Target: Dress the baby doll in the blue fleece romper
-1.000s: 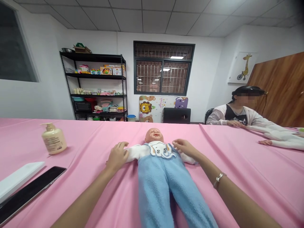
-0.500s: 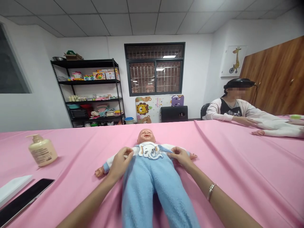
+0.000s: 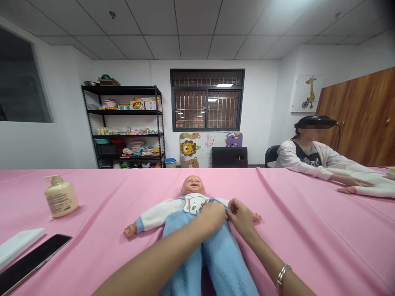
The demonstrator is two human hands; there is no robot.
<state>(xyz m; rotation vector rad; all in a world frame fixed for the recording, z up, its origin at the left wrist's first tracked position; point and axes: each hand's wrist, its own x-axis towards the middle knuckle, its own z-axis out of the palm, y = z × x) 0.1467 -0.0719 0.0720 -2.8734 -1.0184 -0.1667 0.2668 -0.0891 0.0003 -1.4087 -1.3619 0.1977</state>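
A baby doll (image 3: 194, 185) lies on its back, head away from me, in a white long-sleeved top (image 3: 157, 213) and light blue fleece overalls (image 3: 228, 255) with an elephant face on the bib (image 3: 191, 204). My left hand (image 3: 214, 214) reaches across the doll and is closed at the bib's right side, covering part of the elephant; its fingertips are mostly hidden. Close beside it, my right hand (image 3: 241, 217) pinches the blue strap by the doll's shoulder. That strap shows between both hands.
On the pink cloth (image 3: 108, 193) at left stand a pump bottle (image 3: 61, 198), a white box (image 3: 20, 246) and a dark phone (image 3: 33, 261). Across at right, a person (image 3: 313, 152) in a headset touches another doll (image 3: 375, 187). Behind are a shelf rack (image 3: 126, 112) and a window (image 3: 207, 102).
My left hand has moved from the doll's left-side sleeve across the bib to the right, beside my right hand. The right hand stays at the strap. The view has tilted up slightly.
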